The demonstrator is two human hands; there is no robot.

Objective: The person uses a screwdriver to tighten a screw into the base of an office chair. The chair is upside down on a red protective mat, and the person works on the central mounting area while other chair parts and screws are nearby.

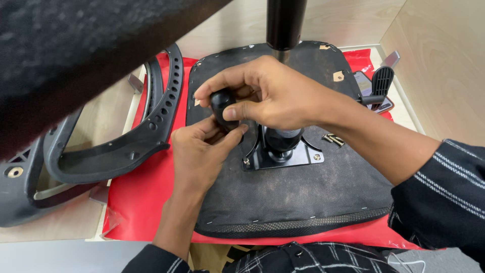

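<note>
An upturned black chair seat [283,197] lies on a red sheet [146,197]. A black metal mechanism plate [283,156] is fixed to its middle, with a black gas column [285,23] rising from it. My right hand [273,93] grips a black screwdriver handle [221,103] above the plate's left side. My left hand [202,151] pinches the tool just below the handle; its shaft and tip are hidden by my fingers. A black lever paddle [381,83] sticks out at the seat's right.
Loose screws [333,140] lie on the seat right of the plate. A curved black plastic armrest frame [126,141] rests at the left. A dark fabric chair part [76,50] fills the upper left. Pale wooden walls [439,60] border the right.
</note>
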